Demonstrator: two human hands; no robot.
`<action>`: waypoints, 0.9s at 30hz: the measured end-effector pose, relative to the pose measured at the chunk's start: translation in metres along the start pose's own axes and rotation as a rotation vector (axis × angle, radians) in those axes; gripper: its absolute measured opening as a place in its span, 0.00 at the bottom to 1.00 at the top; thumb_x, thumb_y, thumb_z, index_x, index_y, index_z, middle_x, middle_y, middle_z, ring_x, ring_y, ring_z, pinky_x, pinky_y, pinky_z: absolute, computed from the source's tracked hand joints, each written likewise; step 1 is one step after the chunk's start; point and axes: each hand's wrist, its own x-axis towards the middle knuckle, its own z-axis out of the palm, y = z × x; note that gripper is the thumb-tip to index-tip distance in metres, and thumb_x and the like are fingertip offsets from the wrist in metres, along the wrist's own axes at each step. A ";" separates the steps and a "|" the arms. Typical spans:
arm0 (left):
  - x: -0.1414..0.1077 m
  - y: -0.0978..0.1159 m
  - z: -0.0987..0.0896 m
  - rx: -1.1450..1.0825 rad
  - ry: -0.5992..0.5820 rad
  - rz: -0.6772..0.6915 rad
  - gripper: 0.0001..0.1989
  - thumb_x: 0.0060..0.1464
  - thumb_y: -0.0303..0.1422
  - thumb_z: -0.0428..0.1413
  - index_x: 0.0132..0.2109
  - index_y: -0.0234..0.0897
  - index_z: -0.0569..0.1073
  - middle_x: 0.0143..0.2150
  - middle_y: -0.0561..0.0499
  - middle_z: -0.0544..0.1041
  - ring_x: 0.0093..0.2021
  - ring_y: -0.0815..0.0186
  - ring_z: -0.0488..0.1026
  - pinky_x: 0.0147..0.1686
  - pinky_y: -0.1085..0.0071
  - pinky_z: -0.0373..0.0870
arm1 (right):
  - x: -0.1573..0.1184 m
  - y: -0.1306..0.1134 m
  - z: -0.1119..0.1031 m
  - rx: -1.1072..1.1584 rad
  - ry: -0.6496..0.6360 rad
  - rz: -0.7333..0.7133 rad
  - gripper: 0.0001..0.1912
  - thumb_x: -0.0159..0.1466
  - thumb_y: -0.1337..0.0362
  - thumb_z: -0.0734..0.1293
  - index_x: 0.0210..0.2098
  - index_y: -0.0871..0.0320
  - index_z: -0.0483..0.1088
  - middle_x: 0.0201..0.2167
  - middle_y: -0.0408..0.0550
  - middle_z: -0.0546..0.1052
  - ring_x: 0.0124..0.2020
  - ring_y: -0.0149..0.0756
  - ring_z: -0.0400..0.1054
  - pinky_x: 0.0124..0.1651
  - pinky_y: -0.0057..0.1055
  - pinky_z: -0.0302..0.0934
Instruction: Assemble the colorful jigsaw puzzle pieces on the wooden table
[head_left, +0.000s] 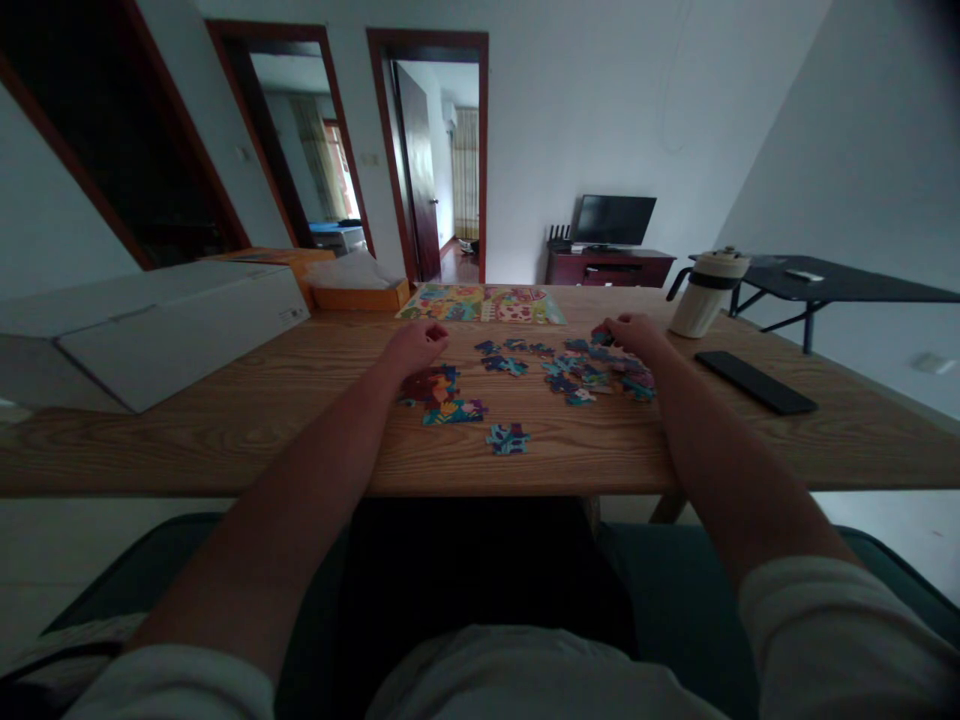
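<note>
My left hand (418,346) rests on the table with its fingers curled in, and no object shows in it. Just below it lies a joined patch of jigsaw puzzle (442,396), brown and orange with flowers, partly covered by the hand and wrist. My right hand (631,332) is at the far edge of a heap of loose puzzle pieces (581,372), its fingertips closed on a dark puzzle piece (601,338). A few more pieces (504,364) are scattered between the hands. One small joined bit of puzzle (508,439) lies nearer the front edge.
A colourful picture sheet (481,304) lies flat at the back of the table. To the left stand a large white box (187,320) and an orange box (360,298). On the right are a cream jug (705,295) and a flat black object (754,382).
</note>
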 end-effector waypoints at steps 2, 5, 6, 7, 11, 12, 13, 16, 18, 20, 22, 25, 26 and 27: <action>-0.001 0.001 -0.001 0.006 -0.006 0.002 0.07 0.59 0.33 0.60 0.43 0.36 0.80 0.40 0.46 0.81 0.40 0.61 0.77 0.42 0.67 0.72 | -0.005 -0.005 -0.001 0.060 0.040 0.033 0.11 0.65 0.61 0.70 0.29 0.59 0.73 0.23 0.48 0.75 0.23 0.33 0.65 0.27 0.30 0.59; -0.001 0.002 -0.002 0.007 -0.018 -0.001 0.07 0.59 0.32 0.60 0.43 0.36 0.80 0.40 0.46 0.81 0.40 0.60 0.77 0.42 0.67 0.72 | -0.010 -0.011 -0.002 0.126 0.056 0.062 0.11 0.63 0.59 0.74 0.32 0.59 0.73 0.24 0.48 0.76 0.24 0.32 0.66 0.27 0.28 0.60; -0.001 0.003 -0.002 0.005 -0.020 -0.003 0.07 0.59 0.32 0.60 0.43 0.36 0.80 0.40 0.46 0.81 0.40 0.60 0.77 0.42 0.67 0.72 | -0.012 -0.012 -0.002 0.145 0.049 0.067 0.11 0.63 0.58 0.75 0.33 0.59 0.73 0.25 0.48 0.76 0.25 0.32 0.66 0.27 0.27 0.60; -0.001 0.003 -0.002 0.003 -0.022 -0.005 0.07 0.59 0.32 0.60 0.44 0.36 0.80 0.41 0.46 0.82 0.40 0.60 0.77 0.42 0.67 0.72 | -0.012 -0.012 -0.002 0.165 0.042 0.071 0.12 0.63 0.58 0.75 0.34 0.59 0.73 0.25 0.47 0.76 0.25 0.32 0.67 0.27 0.27 0.60; 0.000 0.002 -0.002 0.000 -0.029 0.003 0.07 0.59 0.32 0.60 0.44 0.36 0.80 0.41 0.46 0.82 0.40 0.61 0.78 0.42 0.68 0.72 | -0.008 -0.008 0.000 0.247 0.057 0.055 0.12 0.65 0.56 0.73 0.36 0.58 0.73 0.28 0.47 0.77 0.26 0.30 0.67 0.28 0.25 0.61; 0.000 0.002 -0.002 0.001 -0.028 0.002 0.07 0.59 0.32 0.60 0.43 0.36 0.80 0.41 0.46 0.82 0.39 0.61 0.78 0.41 0.68 0.72 | -0.006 -0.006 0.000 0.264 0.069 0.044 0.12 0.65 0.56 0.73 0.37 0.58 0.73 0.28 0.47 0.78 0.26 0.30 0.67 0.28 0.25 0.61; 0.000 0.001 -0.002 0.001 -0.025 0.000 0.07 0.58 0.32 0.60 0.43 0.37 0.80 0.41 0.46 0.82 0.39 0.61 0.78 0.41 0.68 0.72 | -0.004 -0.005 0.000 0.281 0.080 0.032 0.12 0.66 0.55 0.72 0.38 0.58 0.74 0.28 0.47 0.78 0.26 0.30 0.67 0.28 0.24 0.61; 0.001 -0.002 -0.001 0.004 -0.011 0.002 0.08 0.58 0.34 0.60 0.42 0.38 0.81 0.40 0.47 0.82 0.39 0.61 0.78 0.41 0.69 0.73 | 0.001 0.000 0.000 0.312 0.111 0.009 0.13 0.67 0.54 0.71 0.40 0.58 0.75 0.28 0.46 0.78 0.25 0.29 0.67 0.26 0.23 0.59; 0.002 -0.003 0.000 0.002 -0.010 0.011 0.08 0.57 0.34 0.60 0.42 0.38 0.81 0.40 0.47 0.83 0.39 0.60 0.78 0.40 0.69 0.73 | 0.003 0.003 -0.001 0.317 0.125 0.007 0.11 0.68 0.56 0.69 0.41 0.58 0.76 0.28 0.46 0.78 0.25 0.29 0.66 0.26 0.23 0.58; 0.003 -0.005 0.001 0.008 -0.016 0.014 0.08 0.57 0.35 0.60 0.42 0.39 0.81 0.40 0.47 0.83 0.39 0.60 0.79 0.40 0.69 0.73 | 0.004 0.005 -0.002 0.310 0.141 0.005 0.10 0.69 0.59 0.68 0.41 0.59 0.77 0.28 0.46 0.77 0.25 0.29 0.66 0.26 0.23 0.59; 0.004 -0.005 0.002 0.022 -0.026 0.004 0.09 0.58 0.36 0.59 0.42 0.38 0.81 0.39 0.47 0.83 0.38 0.60 0.79 0.40 0.68 0.73 | 0.006 0.008 -0.006 0.301 0.168 0.010 0.10 0.70 0.61 0.66 0.42 0.59 0.78 0.28 0.47 0.78 0.25 0.29 0.66 0.26 0.23 0.59; 0.004 -0.006 0.002 0.037 -0.035 -0.003 0.09 0.58 0.36 0.59 0.42 0.38 0.81 0.39 0.46 0.83 0.39 0.60 0.79 0.40 0.67 0.74 | 0.009 0.013 -0.017 0.293 0.193 0.030 0.09 0.70 0.62 0.67 0.41 0.60 0.78 0.28 0.48 0.78 0.26 0.30 0.67 0.26 0.24 0.59; 0.005 -0.006 0.002 0.037 -0.039 0.000 0.09 0.58 0.36 0.59 0.43 0.38 0.80 0.40 0.46 0.83 0.39 0.59 0.79 0.41 0.67 0.74 | 0.010 0.017 -0.023 0.292 0.202 0.038 0.09 0.69 0.62 0.67 0.40 0.60 0.78 0.27 0.48 0.77 0.26 0.30 0.67 0.26 0.24 0.59; 0.005 -0.006 0.002 0.036 -0.042 0.002 0.10 0.58 0.36 0.58 0.43 0.39 0.80 0.40 0.46 0.83 0.39 0.59 0.79 0.41 0.67 0.74 | 0.011 0.021 -0.028 0.290 0.215 0.044 0.08 0.69 0.63 0.67 0.39 0.60 0.78 0.27 0.48 0.77 0.25 0.30 0.67 0.25 0.23 0.59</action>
